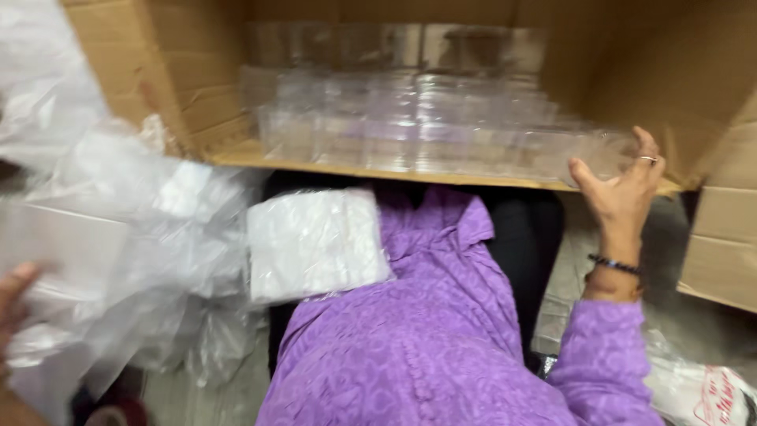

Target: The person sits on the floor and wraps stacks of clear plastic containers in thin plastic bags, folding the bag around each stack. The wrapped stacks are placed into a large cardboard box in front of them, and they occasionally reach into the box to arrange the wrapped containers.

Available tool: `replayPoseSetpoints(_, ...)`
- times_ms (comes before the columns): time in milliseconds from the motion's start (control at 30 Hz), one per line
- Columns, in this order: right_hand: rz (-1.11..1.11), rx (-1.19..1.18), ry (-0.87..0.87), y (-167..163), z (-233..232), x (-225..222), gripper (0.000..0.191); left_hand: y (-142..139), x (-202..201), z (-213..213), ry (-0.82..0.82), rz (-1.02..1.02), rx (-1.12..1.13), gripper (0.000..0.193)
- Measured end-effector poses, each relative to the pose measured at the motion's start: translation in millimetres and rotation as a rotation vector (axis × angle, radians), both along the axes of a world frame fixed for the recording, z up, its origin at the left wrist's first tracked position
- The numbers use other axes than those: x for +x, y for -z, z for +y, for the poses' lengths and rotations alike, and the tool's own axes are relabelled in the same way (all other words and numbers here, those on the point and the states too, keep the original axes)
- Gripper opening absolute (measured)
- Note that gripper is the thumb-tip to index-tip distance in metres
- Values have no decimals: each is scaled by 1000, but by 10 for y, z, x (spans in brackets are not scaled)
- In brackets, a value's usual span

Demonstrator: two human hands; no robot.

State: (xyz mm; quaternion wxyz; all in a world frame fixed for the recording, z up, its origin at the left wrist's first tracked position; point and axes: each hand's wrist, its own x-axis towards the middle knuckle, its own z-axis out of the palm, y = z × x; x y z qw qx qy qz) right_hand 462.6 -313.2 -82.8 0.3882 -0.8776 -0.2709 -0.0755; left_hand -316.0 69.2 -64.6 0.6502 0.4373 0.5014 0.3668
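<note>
Two hands in view, your right hand (623, 189) open, fingers spread, touching a clear plastic container (587, 154) at the right end of the cardboard box (181, 71), your left hand (12, 304) at the near left edge, gripping crumpled plastic wrap (118, 237), white packet (315, 244) on your lap between.

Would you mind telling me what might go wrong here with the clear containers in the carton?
The right hand reaches the end clear container at the cardboard carton edge; it might slip out. The left hand is against loose plastic wrap, which could snag or slide. The white packet on the lap may fall.
</note>
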Motion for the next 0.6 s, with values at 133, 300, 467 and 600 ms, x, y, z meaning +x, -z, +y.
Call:
replayPoseSetpoints(133, -191, 129, -274, 142, 725, -669, 86, -97, -390, 14, -165, 88, -12, 58)
replayPoseSetpoints(300, -337, -68, -299, 457, 1454, -925, 96, 7, -627, -3, -251, 164, -51, 58)
replayPoseSetpoints(467, -422, -55, -398, 649, 1185, -715, 99, 177, -802, -125, -253, 191, -100, 58)
replayPoseSetpoints(600, -215, -103, -357, 749, 875, -514, 72, 333, -756, -118, -222, 228, -63, 64)
